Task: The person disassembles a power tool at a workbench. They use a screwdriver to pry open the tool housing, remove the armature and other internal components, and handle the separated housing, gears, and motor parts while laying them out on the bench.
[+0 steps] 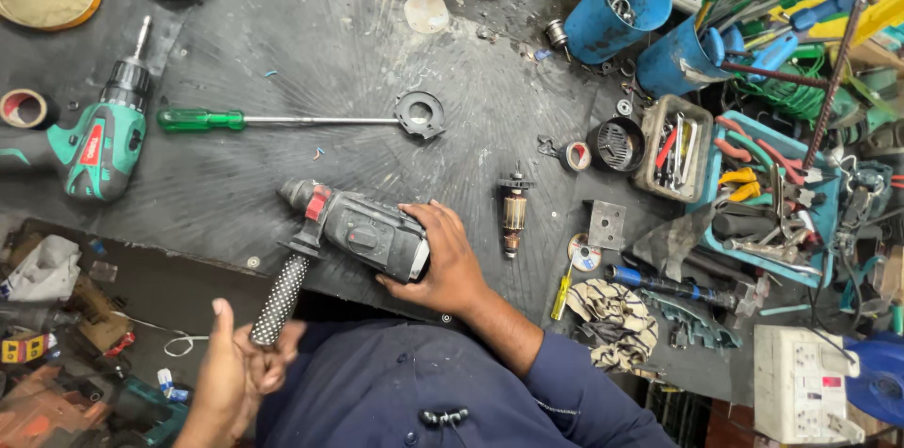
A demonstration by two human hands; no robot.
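We have our right hand (444, 260) reaching in from five o'clock, forearm in a dark blue sleeve, palm down over the rear of the grey rotary hammer drill (363, 232); its fingers are wrapped around the motor housing, thumb along the top. Our left hand (235, 363) comes up from seven o'clock, fingers curled shut around the end of the drill's dotted side handle (280, 297), thumb standing up. The drill lies across the near edge of the dark counter (311, 43), its nose pointing toward ten o'clock, the side handle slanting down toward seven o'clock into the left fist.

At three o'clock from the drill body, just apart from our right fingers, a motor armature (513, 213) stands on the counter. At twelve o'clock lies a green-handled screwdriver (273, 119), its tip at a black ring-shaped part (419, 114). Well off at nine o'clock rests a green cordless drill (104, 133)
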